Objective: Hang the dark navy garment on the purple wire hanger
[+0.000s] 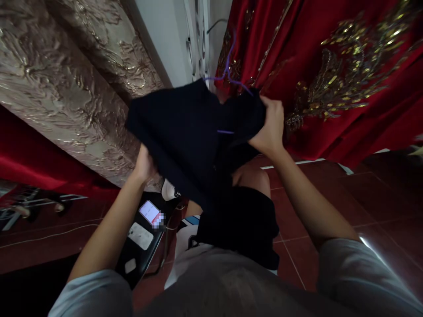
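We take the dark garment (194, 136) as landmark; it hangs in the air at mid-frame, above the floor and in front of our chest. Biggest things first: a red embroidered cloth with gold sequins (333, 75) drapes to the right of and behind the garment. A gold brocade fabric (66, 88) slopes down to the left of it, with more red cloth under that. A dark red tiled floor (346, 193) lies below the garment. A black chair-like seat (145, 246) sits below and left of the garment, carrying a lit phone (150, 212) and a white slab we can't identify. A thin purple hanger (228, 75) pokes out at the garment's top edge. Our right hand (271, 127) is clenched on the garment's upper right corner. Our left hand (143, 165) grips the lower left edge, its fingers tucked behind the cloth so we can't see them.
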The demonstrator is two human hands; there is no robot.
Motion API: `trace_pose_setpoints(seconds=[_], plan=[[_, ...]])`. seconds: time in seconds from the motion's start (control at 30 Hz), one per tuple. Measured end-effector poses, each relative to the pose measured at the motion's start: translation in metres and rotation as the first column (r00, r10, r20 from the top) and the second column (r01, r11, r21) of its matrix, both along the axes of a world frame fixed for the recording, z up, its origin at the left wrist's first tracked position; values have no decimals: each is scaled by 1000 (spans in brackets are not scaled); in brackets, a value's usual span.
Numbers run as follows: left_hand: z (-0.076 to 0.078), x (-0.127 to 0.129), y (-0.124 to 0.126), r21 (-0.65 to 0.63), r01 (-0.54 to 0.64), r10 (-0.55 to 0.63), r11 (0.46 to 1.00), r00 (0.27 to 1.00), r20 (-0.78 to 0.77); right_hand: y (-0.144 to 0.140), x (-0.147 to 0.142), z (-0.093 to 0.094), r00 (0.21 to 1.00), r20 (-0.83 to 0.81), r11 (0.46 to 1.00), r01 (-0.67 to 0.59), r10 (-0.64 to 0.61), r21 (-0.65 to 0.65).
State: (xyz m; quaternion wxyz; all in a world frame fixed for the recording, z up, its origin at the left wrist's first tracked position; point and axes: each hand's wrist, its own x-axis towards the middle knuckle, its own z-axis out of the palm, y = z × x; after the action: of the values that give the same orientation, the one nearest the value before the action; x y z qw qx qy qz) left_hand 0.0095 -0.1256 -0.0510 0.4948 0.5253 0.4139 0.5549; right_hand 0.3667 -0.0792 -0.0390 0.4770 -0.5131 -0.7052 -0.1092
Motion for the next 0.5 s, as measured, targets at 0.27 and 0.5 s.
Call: trace_pose_setpoints(seconds=[0.27, 0.5], plan=[[-40, 22, 5, 67, -177, 174, 982, 984, 45, 10, -8, 66, 986, 166, 995, 26, -10, -97], [-67, 39, -18, -37, -452, 454, 891, 889, 57, -21, 15, 67, 913, 312, 965, -260, 261, -45]])
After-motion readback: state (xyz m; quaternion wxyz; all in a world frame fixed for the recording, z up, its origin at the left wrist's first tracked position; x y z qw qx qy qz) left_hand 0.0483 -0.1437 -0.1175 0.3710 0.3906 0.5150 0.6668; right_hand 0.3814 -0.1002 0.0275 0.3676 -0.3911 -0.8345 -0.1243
